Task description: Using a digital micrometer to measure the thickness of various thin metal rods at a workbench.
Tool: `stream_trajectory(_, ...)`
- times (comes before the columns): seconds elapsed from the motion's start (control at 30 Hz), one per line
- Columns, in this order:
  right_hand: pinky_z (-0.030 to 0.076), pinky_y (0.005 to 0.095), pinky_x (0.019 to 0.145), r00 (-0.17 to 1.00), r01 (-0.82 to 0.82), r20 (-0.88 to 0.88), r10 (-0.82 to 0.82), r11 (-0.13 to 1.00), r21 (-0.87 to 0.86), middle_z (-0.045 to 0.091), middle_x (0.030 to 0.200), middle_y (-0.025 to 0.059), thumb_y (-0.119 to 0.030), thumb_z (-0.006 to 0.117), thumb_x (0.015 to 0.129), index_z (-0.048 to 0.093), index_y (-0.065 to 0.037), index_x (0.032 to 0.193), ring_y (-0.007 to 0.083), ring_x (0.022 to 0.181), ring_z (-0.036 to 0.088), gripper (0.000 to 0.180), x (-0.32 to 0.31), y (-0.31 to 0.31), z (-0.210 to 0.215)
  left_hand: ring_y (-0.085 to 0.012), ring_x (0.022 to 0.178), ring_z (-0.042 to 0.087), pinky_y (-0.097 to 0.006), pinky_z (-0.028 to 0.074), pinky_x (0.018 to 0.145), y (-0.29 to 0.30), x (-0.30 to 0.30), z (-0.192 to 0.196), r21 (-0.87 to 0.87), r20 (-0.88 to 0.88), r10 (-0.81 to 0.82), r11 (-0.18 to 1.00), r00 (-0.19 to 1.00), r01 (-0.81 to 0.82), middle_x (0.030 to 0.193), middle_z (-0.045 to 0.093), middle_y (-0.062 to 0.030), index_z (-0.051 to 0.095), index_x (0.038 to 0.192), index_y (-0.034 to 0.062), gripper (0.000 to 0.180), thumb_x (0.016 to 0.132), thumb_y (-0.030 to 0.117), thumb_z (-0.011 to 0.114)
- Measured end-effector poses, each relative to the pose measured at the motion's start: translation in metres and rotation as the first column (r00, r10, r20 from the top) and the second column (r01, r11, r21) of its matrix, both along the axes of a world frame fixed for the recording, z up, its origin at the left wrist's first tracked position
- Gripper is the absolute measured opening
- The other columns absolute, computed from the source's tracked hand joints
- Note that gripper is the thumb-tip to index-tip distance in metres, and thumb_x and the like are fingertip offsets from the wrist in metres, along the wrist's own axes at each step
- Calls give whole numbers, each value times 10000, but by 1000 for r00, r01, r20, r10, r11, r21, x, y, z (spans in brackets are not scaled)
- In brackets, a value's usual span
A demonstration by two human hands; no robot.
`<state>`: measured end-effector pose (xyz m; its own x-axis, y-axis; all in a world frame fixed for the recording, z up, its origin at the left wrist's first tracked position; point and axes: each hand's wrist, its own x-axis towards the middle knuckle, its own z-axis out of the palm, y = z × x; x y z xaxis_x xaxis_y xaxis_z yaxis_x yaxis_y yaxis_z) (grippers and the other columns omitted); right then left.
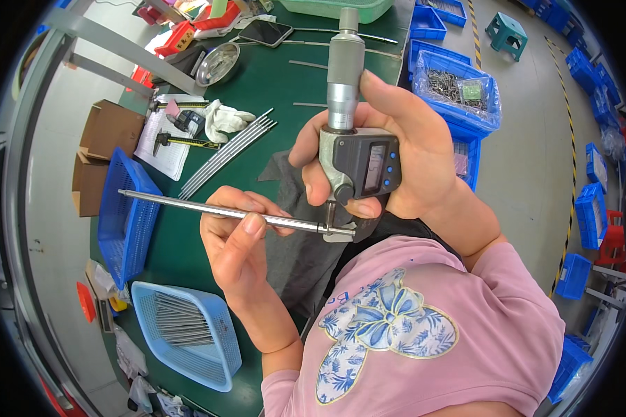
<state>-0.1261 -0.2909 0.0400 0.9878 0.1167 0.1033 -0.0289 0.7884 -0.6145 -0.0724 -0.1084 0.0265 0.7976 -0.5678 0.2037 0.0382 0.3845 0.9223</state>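
My left hand (240, 243) pinches a long, shiny metal rod (222, 210) between thumb and fingers. One end of the rod points left over a blue basket; the other reaches into the jaw of a digital micrometer (342, 111). My right hand (403, 146) is wrapped around the micrometer's frame, its thumb beside the grey thimble. The micrometer stands upright, its small display and blue buttons facing me. Near the rod's right end the spindle meets it from above. A grey cloth (292, 229) lies beneath on the green table.
Several thin rods (228, 149) lie on the green table (275, 90), near white gloves (226, 121) and a caliper (188, 141). A blue basket (122, 222) and a light-blue basket (219, 326) of rods stand left. A metal bowl (218, 64) and phone (266, 32) sit farther back.
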Motion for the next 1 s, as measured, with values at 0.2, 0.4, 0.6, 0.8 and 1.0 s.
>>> stream_trajectory(0.2, 356, 200, 316, 1000, -8, 27, 10, 998, -58, 560, 642, 188, -493, 309, 817, 534, 65, 832, 143, 347, 438, 601, 1, 1, -2, -210, 551, 545, -276, 453, 536, -1, 1, -1, 0, 1, -5, 1000, 1000, 5, 653, 542, -182, 478, 772, -28, 158, 675, 79, 541)
stream_trajectory(0.4, 353, 202, 315, 1000, -12, 22, 13, 999, -42, 562, 646, 184, -501, 304, 816, 532, 66, 832, 142, 340, 433, 612, 1, 0, -2, -206, 538, 539, -272, 449, 530, -1, 0, 0, 4, -25, 5, 1000, 1000, -5, 649, 541, -184, 477, 758, -26, 148, 673, 80, 535)
stream_trajectory(0.6, 373, 203, 322, 1000, -14, -3, 14, 999, -46, 549, 683, 228, -505, 238, 823, 505, 107, 883, 155, 358, 443, 670, -2, 1, -2, -198, 529, 538, -266, 445, 520, -1, -1, 2, 41, -34, 24, 999, 999, -23, 643, 543, -184, 478, 749, -22, 138, 679, 87, 528)
stream_trajectory(0.8, 382, 210, 323, 999, -8, -34, 9, 999, 49, 543, 683, 235, -497, 240, 823, 495, 125, 881, 168, 360, 447, 675, -2, 3, 0, -200, 538, 545, -264, 444, 519, 0, 0, 1, 34, -20, 11, 999, 1000, -11, 631, 542, -180, 475, 754, -20, 140, 682, 88, 527)
stream_trajectory(1.0, 373, 216, 324, 999, -36, 31, 36, 999, -1, 561, 641, 179, -472, 332, 817, 534, 53, 811, 156, 343, 448, 563, 0, 1, -2, -198, 531, 540, -262, 443, 513, -1, 0, -1, 16, -17, -2, 1000, 1000, 2, 638, 544, -182, 472, 762, -21, 143, 682, 83, 529)
